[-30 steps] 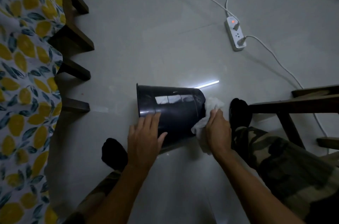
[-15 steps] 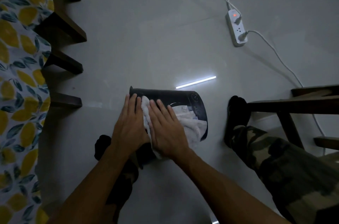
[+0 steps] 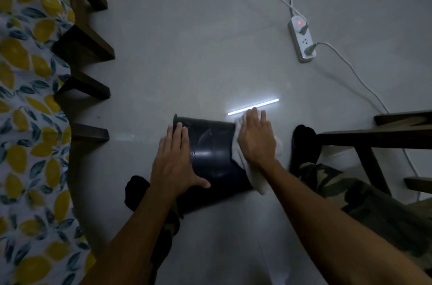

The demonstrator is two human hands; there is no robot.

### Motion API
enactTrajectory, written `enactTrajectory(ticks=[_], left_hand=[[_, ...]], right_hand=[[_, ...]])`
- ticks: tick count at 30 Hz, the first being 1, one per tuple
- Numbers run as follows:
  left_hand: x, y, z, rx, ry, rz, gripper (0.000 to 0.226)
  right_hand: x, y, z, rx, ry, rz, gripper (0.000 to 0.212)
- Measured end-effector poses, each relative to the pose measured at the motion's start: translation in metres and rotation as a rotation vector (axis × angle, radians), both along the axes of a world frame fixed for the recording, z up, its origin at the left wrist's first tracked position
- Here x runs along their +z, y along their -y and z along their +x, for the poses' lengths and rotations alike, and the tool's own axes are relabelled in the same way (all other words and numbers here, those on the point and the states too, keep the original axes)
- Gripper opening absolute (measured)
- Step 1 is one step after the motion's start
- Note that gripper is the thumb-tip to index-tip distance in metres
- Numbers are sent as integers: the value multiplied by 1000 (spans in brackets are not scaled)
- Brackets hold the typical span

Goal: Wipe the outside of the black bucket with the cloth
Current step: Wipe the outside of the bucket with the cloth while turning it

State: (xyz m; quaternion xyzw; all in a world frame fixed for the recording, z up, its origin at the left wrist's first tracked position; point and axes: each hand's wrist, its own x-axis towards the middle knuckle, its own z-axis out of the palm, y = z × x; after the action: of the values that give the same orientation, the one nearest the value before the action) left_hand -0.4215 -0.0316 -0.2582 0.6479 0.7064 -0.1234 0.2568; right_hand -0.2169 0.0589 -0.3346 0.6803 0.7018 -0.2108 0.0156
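Head cam shows the black bucket (image 3: 211, 156) lying on its side on the floor (image 3: 187, 62) between my feet, rim to the left, base to the right. Half a second ago both hands were bunched up near the rim end with the cloth between them; now my right hand (image 3: 256, 138) has slid the cloth (image 3: 247, 167) all the way across to the base end, so I'd say one full pass along the top wall is done. My left hand (image 3: 174, 158) sits flat on the rim end, fingers spread and not gripping, just pinning the bucket. Right fingers are flat too, pressing the cloth down instead of clutching it.

Underside of the bucket is hidden against the floor, so it probably needs a roll before that side gets wiped. It's really dim, can't tell if the wall is actually clean or just glare off the light streak (image 3: 253, 106)
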Motion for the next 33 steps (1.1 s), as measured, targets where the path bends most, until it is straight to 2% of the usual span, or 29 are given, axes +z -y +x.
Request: enactTrajectory(ticks=[4, 7, 9, 11, 12, 14, 15, 18, 21, 22, 25, 27, 28, 30, 33], left_hand=[[-5, 7, 3, -82, 5, 0, 170], [-8, 26, 2, -63, 11, 38, 163], [-11, 40, 5, -43, 20, 95, 148], [-13, 44, 8, 2, 13, 130, 146], [-12, 41, 10, 28, 11, 127, 151], [-8, 28, 12, 68, 4, 111, 162], [-5, 23, 13, 70, -7, 91, 165], [0, 13, 11, 73, -32, 48, 168], [-3, 9, 8, 108, -30, 36, 170], [-4, 8, 8, 102, -32, 34, 169], [-1, 13, 9, 82, -41, 19, 166], [-2, 21, 11, 84, -18, 49, 164], [-3, 24, 12, 88, 5, 71, 163], [-1, 26, 13, 91, 22, 81, 162], [5, 22, 17, 113, -8, 46, 165]], right_hand=[[26, 88, 9, 45, -98, 36, 57], [41, 136, -19, 253, -205, 41, 67], [39, 128, -37, 451, -257, 78, 78], [38, 94, -52, 537, -242, 78, 74], [37, 74, -58, 513, -216, 71, 63], [30, 28, -67, 334, -146, 71, 35], [27, 8, -69, 242, -108, 56, 29], [23, -14, -47, 124, -13, 35, 34], [29, 41, -16, -25, -91, 172, 45], [34, 71, -12, 14, -116, 156, 54], [39, 126, -13, 339, -157, 65, 73], [38, 108, -24, 494, -196, 38, 80], [37, 90, -33, 522, -189, 31, 76], [32, 43, -48, 395, -147, 3, 55], [10, -20, -33, 110, 2, -117, 52]])
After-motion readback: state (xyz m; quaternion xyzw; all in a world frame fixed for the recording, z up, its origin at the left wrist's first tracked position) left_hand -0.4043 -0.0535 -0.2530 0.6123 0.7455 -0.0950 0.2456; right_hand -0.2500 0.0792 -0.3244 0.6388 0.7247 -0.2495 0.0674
